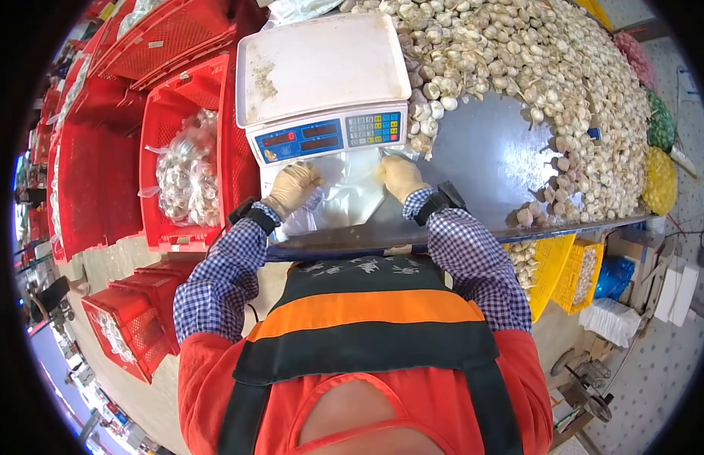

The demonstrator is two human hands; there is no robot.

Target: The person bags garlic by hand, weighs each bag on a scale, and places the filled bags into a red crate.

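Note:
A thin clear plastic bag (353, 196) is stretched between my two gloved hands at the front of the table. My left hand (293, 188) pinches its left side, fingers closed. On the other side my right hand (402, 177) grips the bag near its upper right edge, also closed. Just beyond both hands stands a weighing scale (325, 72) with a bare, stained pan, a blue display and a keypad. Loose garlic bulbs (511, 49) lie heaped to the right and behind the scale.
Left of the scale, a red crate (224, 163) holds bagged garlic (186, 178); more red crates (101, 186) stand farther left. The metal tabletop (473, 163) shows between my right hand and the garlic. Yellow crates (553, 273) sit below the table's right side.

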